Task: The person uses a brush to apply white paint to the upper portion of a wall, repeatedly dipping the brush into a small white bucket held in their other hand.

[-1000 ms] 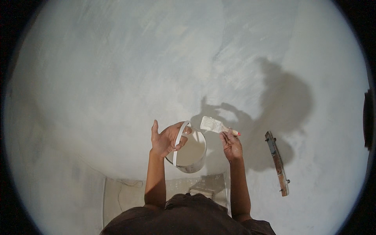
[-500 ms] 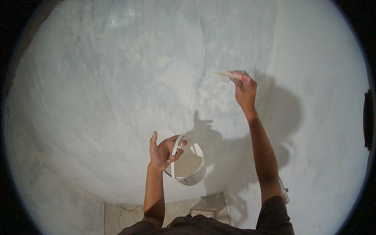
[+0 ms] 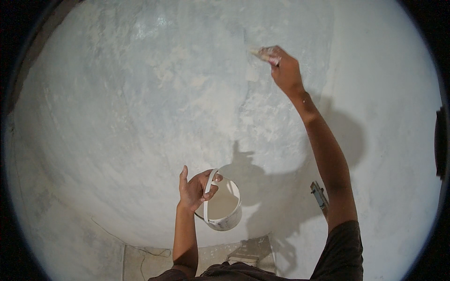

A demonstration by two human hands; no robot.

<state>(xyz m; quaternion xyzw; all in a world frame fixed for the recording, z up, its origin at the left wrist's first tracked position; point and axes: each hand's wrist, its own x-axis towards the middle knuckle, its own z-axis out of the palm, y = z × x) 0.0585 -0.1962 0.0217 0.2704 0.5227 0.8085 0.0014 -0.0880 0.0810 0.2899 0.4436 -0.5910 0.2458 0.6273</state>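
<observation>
A white plastic bucket (image 3: 227, 224) hangs from its handle (image 3: 210, 187) in front of the wall, with off-white paint-like liquid inside. My left hand (image 3: 191, 191) has its fingers hooked around that handle, thumb pointing up and away from it. Higher up and to the right, my right hand (image 3: 287, 70) grips a paintbrush (image 3: 259, 54), its pale bristles pointing left at the wall (image 3: 187, 112). Most of the brush's handle is hidden by my fingers, which have whitish smears on them. The wall is bluish grey with uneven cream patches around the brush.
To the right, another wall (image 3: 389, 140) meets this one at a corner. A metal fixture (image 3: 319, 194) shows beside my right forearm. Below, a thin cable (image 3: 157, 254) lies on the floor near a box-like object (image 3: 243, 258). Something dark (image 3: 440, 143) stands at the right rim.
My right hand has moved up the wall with the paintbrush, slightly left. The bucket in my left hand sits a little lower in view. More of the metal fixture is visible.
</observation>
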